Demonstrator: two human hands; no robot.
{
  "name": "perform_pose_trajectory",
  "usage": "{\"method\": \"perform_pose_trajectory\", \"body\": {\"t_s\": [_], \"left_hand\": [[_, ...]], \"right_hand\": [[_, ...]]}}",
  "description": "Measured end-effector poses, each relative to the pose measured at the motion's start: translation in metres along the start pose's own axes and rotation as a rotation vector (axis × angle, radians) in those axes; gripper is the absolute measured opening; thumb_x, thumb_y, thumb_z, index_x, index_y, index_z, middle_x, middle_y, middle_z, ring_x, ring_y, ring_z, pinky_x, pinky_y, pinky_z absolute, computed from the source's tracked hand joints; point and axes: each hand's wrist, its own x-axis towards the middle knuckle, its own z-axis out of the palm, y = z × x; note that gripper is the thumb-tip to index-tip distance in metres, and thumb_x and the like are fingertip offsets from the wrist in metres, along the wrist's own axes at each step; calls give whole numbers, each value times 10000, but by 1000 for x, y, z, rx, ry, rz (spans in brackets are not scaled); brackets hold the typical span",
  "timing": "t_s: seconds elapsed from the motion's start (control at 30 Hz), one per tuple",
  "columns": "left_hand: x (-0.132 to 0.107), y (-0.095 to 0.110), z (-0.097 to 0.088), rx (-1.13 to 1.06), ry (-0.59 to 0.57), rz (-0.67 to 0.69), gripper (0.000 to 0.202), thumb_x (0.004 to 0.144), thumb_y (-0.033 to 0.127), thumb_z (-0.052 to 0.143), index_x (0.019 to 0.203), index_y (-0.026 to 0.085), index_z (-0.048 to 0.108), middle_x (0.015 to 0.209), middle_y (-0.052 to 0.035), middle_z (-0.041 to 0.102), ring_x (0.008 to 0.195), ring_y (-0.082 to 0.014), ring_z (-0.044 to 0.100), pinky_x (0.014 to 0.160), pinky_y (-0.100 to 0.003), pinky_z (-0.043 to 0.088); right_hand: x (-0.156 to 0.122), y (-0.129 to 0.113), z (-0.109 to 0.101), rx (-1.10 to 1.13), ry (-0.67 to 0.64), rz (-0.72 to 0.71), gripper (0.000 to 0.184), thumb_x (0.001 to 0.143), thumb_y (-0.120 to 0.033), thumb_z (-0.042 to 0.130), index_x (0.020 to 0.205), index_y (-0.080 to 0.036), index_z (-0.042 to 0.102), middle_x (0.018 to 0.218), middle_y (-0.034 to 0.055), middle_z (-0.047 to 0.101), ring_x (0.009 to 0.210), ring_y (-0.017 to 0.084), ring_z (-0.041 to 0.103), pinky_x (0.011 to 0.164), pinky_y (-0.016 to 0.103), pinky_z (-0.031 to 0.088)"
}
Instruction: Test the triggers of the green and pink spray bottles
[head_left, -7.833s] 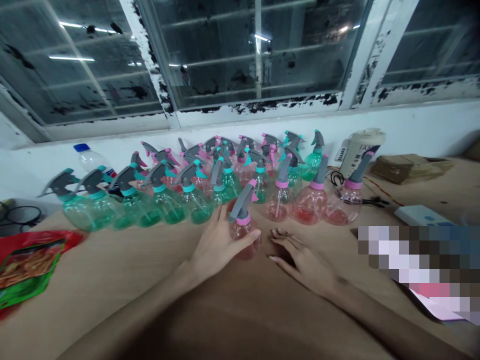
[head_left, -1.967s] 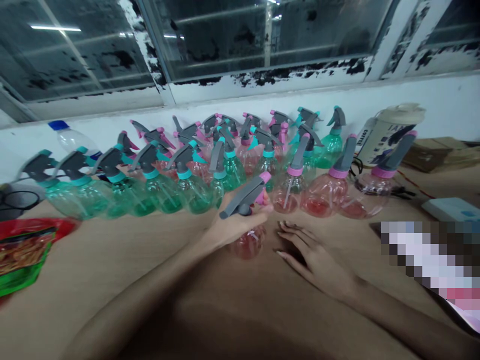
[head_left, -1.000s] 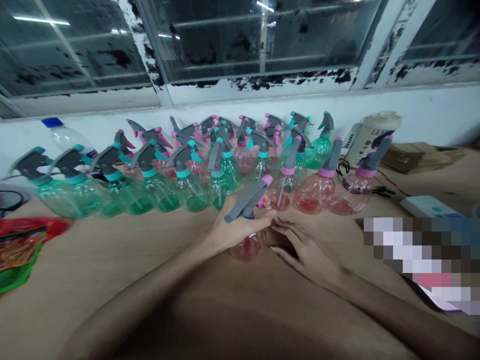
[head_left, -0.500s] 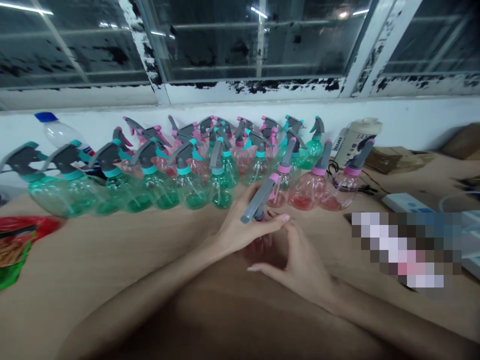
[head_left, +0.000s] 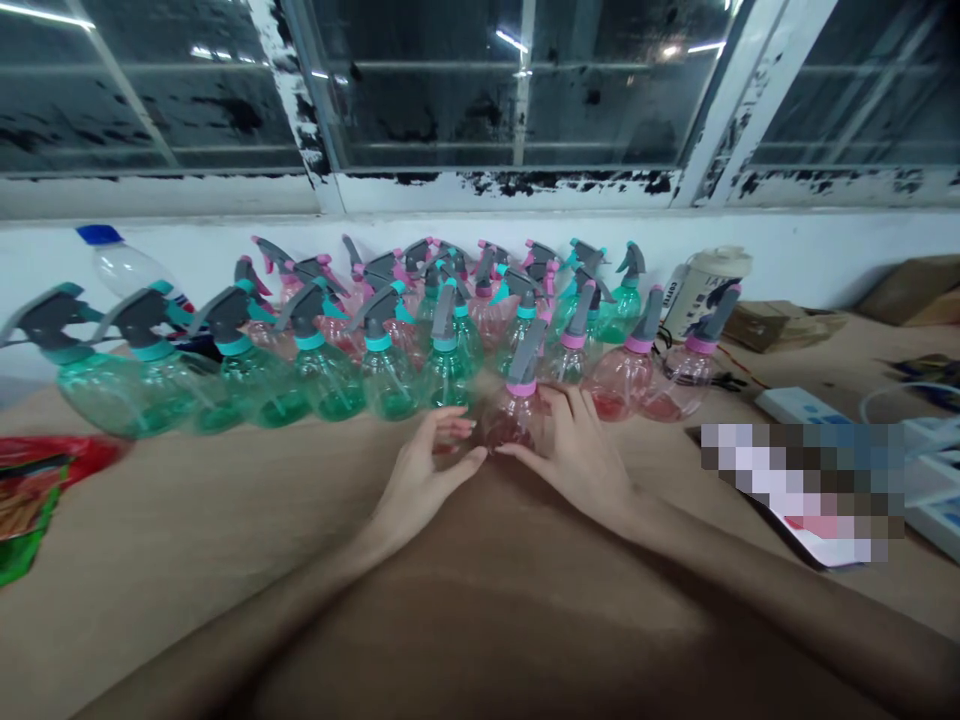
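A pink spray bottle (head_left: 517,425) with a grey trigger head and pink collar stands upright at the front of the row, right of the middle. My right hand (head_left: 589,440) grips it from the right, fingers along its side and thumb across its lower front. To its left, my left hand (head_left: 435,465) is open with curved fingers, its thumb tip close to the bottle's base. Green spray bottles with turquoise collars, such as one (head_left: 391,385) nearby, line up on the left. Two more pink spray bottles (head_left: 619,380) stand on the right.
Further spray bottles crowd behind, against the white wall. A blue-capped clear bottle (head_left: 124,262) stands back left, a printed cup (head_left: 705,290) back right. A red and green packet (head_left: 37,500) lies left; a white box (head_left: 802,415) and a partly blurred flat object (head_left: 847,550) lie right.
The pink spray bottle has moved forward to the row and now stands upright instead of tilted. My left hand has come off its top and shifted left. My right hand has moved forward with it.
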Motion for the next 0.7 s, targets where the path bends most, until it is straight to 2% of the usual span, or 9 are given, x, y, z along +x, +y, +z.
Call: {"method": "perform_pose_trajectory", "body": {"t_s": [0.1,0.23,0.33,0.5,0.7], "left_hand": [[-9,-19,-4,30,11,-35,267,830,314,554,1063,219,467,952,-23,577,889,-160,579,796,-312,464],[-15,-19,-1,115,-45,-19,202,842,285,523,1031,229,474,876,10,564,766,-130,554,682,-260,445],[-18,-13,1,171,-81,-1,193,837,257,523,1024,230,483,867,16,565,734,-120,540,669,-251,438],[-19,-12,2,206,-101,8,179,839,262,518,1012,222,496,854,15,564,720,-120,540,665,-252,442],[-18,-11,1,251,-104,-21,166,850,282,500,1007,228,493,856,18,585,722,-123,549,654,-251,441]], "right_hand": [[16,2,10,-95,10,57,749,734,-672,479,1193,-80,463,1106,199,521,1014,338,509,705,448,520],[32,2,22,-143,-22,143,734,763,-643,464,1251,-97,408,1128,197,495,883,311,583,561,390,521],[41,3,28,-147,-59,171,725,778,-617,457,1288,-111,360,1149,196,485,810,292,609,532,373,502],[51,4,34,-168,-68,182,711,806,-589,430,1308,-95,331,1173,213,485,815,291,618,561,363,484],[53,-2,34,-250,-76,204,738,815,-593,427,1334,-83,309,1162,213,515,711,267,632,498,336,454]]}}
